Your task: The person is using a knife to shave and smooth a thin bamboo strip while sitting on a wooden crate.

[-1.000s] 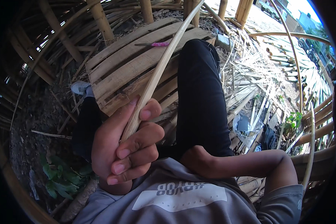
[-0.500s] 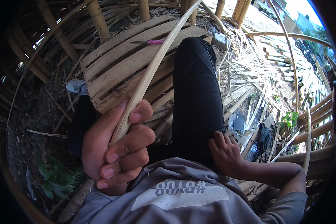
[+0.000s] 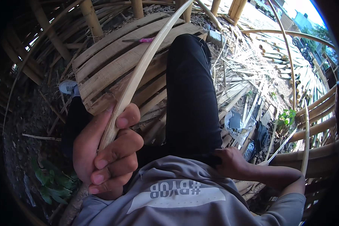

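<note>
My left hand (image 3: 109, 154) is closed around the lower end of a long, pale bamboo strip (image 3: 140, 71). The strip slants up and away across the view, and its far end passes out at the top edge. On the slatted bench (image 3: 115, 56) behind it lies a knife with a pink handle (image 3: 146, 40), its dark blade toward the left; part of the handle meets the strip's outline. Against the dark trousers (image 3: 192, 90) at my right hip rests my right hand (image 3: 232, 162). Its fingertips are hidden in the cloth.
Bamboo posts (image 3: 91, 19) stand behind the bench. Split strips and cut poles (image 3: 237, 75) litter the ground at right. A clear plastic bag (image 3: 239, 122) and a black bag (image 3: 260, 136) lie beside my right leg. Leafy plants (image 3: 52, 180) grow at lower left.
My right hand has slid down from the upper thigh to the hip, and its fingers no longer show. The left hand keeps its grip on the strip; the whole view has shifted slightly.
</note>
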A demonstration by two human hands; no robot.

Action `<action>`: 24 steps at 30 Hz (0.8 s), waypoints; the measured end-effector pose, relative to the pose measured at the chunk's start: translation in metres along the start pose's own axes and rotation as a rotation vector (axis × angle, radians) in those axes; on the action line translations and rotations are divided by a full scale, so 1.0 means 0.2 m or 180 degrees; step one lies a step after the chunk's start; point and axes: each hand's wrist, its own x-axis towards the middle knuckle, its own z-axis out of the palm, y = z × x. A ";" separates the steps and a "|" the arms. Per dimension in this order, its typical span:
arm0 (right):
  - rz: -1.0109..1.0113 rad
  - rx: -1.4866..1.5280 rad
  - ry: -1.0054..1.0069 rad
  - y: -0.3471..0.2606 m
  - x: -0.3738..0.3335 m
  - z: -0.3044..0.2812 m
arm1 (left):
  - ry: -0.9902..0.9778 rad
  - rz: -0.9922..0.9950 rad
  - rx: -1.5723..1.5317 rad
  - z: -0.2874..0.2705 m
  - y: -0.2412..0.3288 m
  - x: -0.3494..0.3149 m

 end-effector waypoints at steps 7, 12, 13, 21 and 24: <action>0.0773 0.1568 -0.1759 0.13 0.13 -0.02 | 0.0233 -0.0087 0.0051 0.01 0.00 0.01; 0.1333 0.2210 -0.1473 0.16 0.07 0.03 | 0.0175 -0.0192 -0.0068 -0.03 -0.02 0.06; 0.1338 0.2219 -0.1477 0.11 0.02 -0.01 | 0.0129 -0.0258 -0.0083 -0.05 -0.01 0.07; 0.0670 0.1675 -0.2085 0.11 0.04 -0.07 | 0.0150 -0.0386 -0.0137 -0.04 0.02 0.11; 0.0464 0.1517 -0.1992 0.16 0.10 -0.07 | 0.0114 -0.0476 -0.0175 -0.05 0.03 0.11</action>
